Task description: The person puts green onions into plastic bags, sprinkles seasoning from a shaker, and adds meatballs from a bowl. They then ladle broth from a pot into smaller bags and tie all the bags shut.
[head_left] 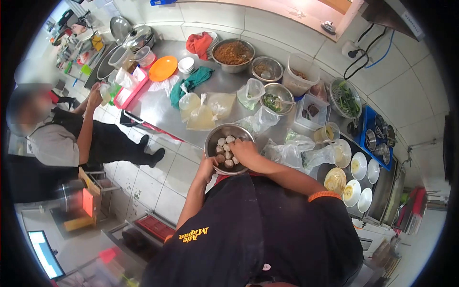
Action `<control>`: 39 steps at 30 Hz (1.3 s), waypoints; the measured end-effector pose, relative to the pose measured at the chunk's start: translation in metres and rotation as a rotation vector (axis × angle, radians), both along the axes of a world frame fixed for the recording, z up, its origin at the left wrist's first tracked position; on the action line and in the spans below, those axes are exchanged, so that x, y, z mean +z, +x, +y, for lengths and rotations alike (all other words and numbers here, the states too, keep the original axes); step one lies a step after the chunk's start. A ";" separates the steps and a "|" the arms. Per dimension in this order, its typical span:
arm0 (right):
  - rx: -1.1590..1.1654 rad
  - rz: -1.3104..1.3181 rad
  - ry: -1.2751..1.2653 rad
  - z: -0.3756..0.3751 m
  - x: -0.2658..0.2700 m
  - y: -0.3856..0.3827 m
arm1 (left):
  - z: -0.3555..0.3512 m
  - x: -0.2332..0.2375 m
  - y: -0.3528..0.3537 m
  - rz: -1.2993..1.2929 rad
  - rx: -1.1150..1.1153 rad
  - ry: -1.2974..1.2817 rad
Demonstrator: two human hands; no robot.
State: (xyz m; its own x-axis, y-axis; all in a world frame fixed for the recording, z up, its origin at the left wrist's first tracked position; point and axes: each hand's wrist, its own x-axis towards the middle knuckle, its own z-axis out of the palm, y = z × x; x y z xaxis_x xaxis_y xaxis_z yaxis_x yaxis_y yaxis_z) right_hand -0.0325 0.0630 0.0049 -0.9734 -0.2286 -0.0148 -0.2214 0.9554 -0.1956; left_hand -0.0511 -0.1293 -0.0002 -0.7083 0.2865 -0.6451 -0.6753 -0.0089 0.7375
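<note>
A steel mixing bowl (209, 139) with several greyish meatballs (221, 149) inside is at the counter's front edge, against my body. My left hand (207, 168) grips its near left rim, thumb over the edge. My right hand (243, 151) reaches in over the right rim, its bent fingers closed at the meatballs; the fingertips are partly hidden. Knotted bags of pale liquid (201, 115) lie just beyond the bowl. Clear plastic bags (260, 120) lie beside it to the right.
At the back stand a bowl of brown food (233, 51), a bowl of chopped greens (273, 101) and plastic tubs (301, 76). White bowls (352, 191) line the right side, near a blue tray (368, 125). An orange plate (163, 69) lies left. A co-worker (62, 129) stands at the left end.
</note>
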 end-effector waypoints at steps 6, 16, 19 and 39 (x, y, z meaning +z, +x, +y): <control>-0.252 0.071 -0.582 0.072 0.117 -0.081 | -0.025 -0.037 -0.017 -0.031 -0.038 0.000; -0.520 -0.592 -0.260 0.142 -0.005 -0.246 | -0.028 -0.006 -0.027 -0.013 0.121 0.077; -0.559 -0.613 -0.182 0.136 0.012 -0.237 | -0.033 -0.014 -0.032 -0.002 0.123 0.086; -0.127 -0.238 -0.268 0.025 0.048 0.074 | 0.014 -0.017 -0.019 -0.211 -0.370 0.143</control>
